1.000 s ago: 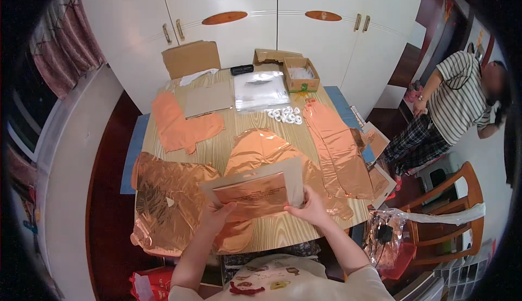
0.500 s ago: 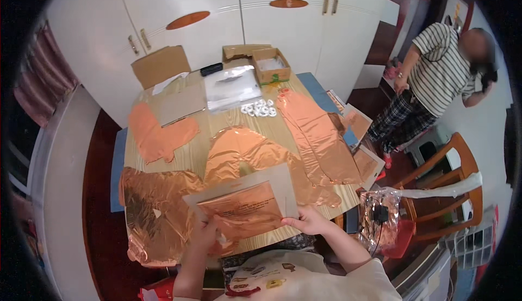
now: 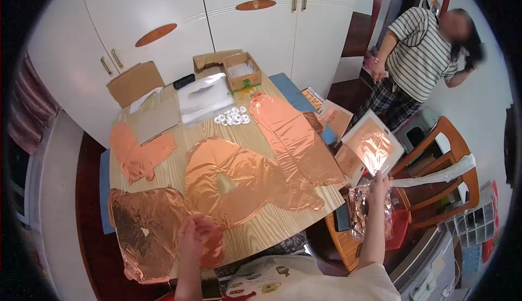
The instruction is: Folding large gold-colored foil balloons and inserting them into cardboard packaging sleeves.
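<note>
My right hand [image 3: 379, 186] is stretched out past the table's right edge. It grips a flat clear packet [image 3: 374, 144] with a folded copper-coloured foil balloon inside. My left hand [image 3: 197, 231] hovers over the near left of the table, fingers loosely apart and nothing visible in them. Beneath and beside it lies a flat, uninflated foil balloon [image 3: 147, 219] with a dark reflective face. A letter-shaped foil balloon [image 3: 244, 165] is spread at the middle, a long one [image 3: 296, 143] to its right, and a smaller one [image 3: 138, 154] at the far left.
White rings [image 3: 232, 116] lie beside clear plastic sleeves [image 3: 205, 99] and a small cardboard box [image 3: 242, 71]. More packets [image 3: 349, 160] rest off the table's right edge, near a wooden chair [image 3: 451, 160]. Another person [image 3: 416, 56] stands at the far right.
My left hand has let go of the packet. My right hand has carried it rightward, beyond the table's edge. The view has swung to the right.
</note>
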Available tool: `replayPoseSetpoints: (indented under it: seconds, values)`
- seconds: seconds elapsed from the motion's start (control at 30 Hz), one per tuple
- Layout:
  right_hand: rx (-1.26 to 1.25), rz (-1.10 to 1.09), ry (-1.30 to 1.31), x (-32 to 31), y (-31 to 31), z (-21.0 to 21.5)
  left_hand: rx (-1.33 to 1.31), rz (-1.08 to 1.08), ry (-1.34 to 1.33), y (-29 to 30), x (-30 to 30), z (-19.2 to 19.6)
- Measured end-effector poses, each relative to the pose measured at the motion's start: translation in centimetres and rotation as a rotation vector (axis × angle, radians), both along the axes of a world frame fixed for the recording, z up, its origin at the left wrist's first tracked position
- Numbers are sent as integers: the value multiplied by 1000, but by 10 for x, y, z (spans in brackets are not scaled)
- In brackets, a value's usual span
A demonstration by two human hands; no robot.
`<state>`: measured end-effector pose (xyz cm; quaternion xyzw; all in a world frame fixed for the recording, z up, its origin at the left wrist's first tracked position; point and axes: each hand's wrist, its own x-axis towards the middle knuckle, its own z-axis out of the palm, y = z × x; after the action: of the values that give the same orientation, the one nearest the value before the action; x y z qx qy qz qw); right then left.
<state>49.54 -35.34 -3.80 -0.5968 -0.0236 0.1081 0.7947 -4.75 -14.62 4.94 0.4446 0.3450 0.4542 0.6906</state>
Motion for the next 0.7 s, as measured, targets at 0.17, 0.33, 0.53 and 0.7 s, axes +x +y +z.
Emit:
replayPoseSetpoints:
  seconds: [0.17, 0.33, 0.53, 0.7]
  values:
    - [-22, -101, 127, 37, 29, -94, -1, 106, -12, -7, -7, 4]
    - [-216, 61, 314, 59, 67, -168, 19, 104, -20, -11, -7, 4]
    - [-387, 277, -83, 21, 51, -184, -50, 135, 83, -22, -10, -1]
    - [-99, 48, -129, -66, 10, -3, -4, -156, 448, -48, 3, 6]
